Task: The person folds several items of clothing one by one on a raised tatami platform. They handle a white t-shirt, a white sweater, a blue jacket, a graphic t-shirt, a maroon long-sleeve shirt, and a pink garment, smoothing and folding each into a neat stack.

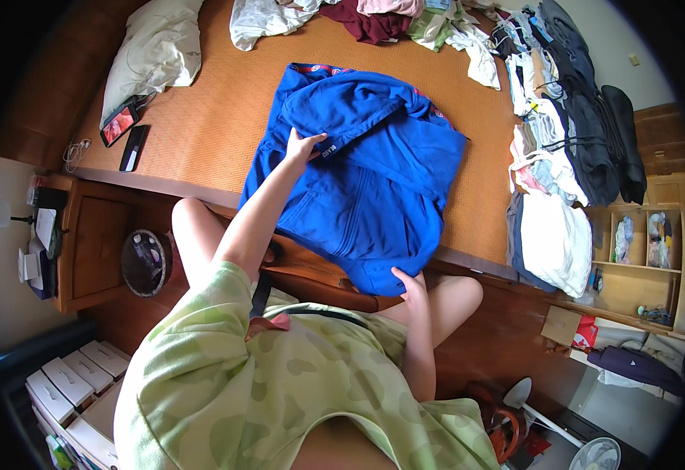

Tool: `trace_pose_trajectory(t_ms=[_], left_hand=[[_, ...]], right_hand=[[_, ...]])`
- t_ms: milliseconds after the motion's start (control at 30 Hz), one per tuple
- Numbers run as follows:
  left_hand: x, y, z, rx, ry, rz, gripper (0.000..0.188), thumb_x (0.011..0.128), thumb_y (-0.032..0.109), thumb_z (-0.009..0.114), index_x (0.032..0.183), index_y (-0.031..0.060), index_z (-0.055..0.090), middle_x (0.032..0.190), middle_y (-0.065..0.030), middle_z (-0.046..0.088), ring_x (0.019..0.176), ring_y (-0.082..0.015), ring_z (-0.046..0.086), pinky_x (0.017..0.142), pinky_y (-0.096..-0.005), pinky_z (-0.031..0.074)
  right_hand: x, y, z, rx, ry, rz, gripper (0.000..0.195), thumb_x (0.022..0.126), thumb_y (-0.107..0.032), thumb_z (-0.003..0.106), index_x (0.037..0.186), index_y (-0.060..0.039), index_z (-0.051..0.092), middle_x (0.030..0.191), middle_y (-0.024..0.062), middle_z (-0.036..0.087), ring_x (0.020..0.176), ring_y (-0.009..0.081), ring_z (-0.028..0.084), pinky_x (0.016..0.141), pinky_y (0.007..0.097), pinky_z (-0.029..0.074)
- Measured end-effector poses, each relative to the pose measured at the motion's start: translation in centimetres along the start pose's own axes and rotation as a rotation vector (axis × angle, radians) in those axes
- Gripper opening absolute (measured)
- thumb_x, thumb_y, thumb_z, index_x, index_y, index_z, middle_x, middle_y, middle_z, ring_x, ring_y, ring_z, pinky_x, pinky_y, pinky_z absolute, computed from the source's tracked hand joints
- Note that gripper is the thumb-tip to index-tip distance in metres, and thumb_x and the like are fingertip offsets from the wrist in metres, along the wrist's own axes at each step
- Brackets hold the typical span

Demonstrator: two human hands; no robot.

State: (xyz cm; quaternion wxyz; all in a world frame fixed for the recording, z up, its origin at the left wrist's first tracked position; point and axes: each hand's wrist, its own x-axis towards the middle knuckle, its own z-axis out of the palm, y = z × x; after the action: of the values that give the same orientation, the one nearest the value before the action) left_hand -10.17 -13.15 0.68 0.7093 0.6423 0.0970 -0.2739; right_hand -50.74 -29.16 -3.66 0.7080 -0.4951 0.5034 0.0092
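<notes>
A blue hooded zip-up jacket [348, 200] lies spread on the woven mat [219, 111] of the bed in front of me. Its hood is at the far end, and the near hem hangs over the bed's edge towards my lap. Close to the hood's lower edge, beside a patch of white lettering, my left hand [302, 145] pinches the fabric. My right hand [411, 284] grips the hem at the near right corner, fingers partly hidden by the cloth. One sleeve is folded across the upper right of the jacket.
Folded clothes [554, 141] are stacked along the bed's right side, with loose garments [378, 17] at the far edge. At left lie a pillow [157, 53], a lit phone [120, 125] and a black device [134, 148]. A waste bin [146, 262] stands below; a fan [595, 453] is at lower right.
</notes>
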Motion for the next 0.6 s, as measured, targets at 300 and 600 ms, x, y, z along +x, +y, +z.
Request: trace_pose_trajectory(t_ms=[300, 600], left_hand=[[0.0, -2.0, -8.6, 0.738, 0.010, 0.498, 0.042, 0.068, 0.017, 0.074, 0.106, 0.0053, 0.061, 0.087, -0.0064, 0.064, 0.081, -0.0171, 0.063, 0.073, -0.0282, 0.051], [-19.4, -0.9, -2.2, 0.860, -0.544, 0.682, 0.048, 0.076, 0.031, 0.075, 0.113, 0.0061, 0.058, 0.103, -0.0123, 0.060, 0.094, -0.0248, 0.061, 0.081, -0.0350, 0.049]], right_hand=[[-7.2, -4.3, -0.3, 0.124, -0.035, 0.014, 0.035, 0.077, -0.009, 0.066, 0.109, 0.0009, 0.058, 0.107, 0.0099, 0.062, 0.096, 0.0207, 0.061, 0.085, 0.0361, 0.050], [-9.9, -8.8, 2.2, 0.259, -0.158, -0.036, 0.041, 0.076, -0.007, 0.061, 0.116, -0.0005, 0.054, 0.105, 0.0079, 0.060, 0.095, 0.0182, 0.058, 0.084, 0.0308, 0.047]])
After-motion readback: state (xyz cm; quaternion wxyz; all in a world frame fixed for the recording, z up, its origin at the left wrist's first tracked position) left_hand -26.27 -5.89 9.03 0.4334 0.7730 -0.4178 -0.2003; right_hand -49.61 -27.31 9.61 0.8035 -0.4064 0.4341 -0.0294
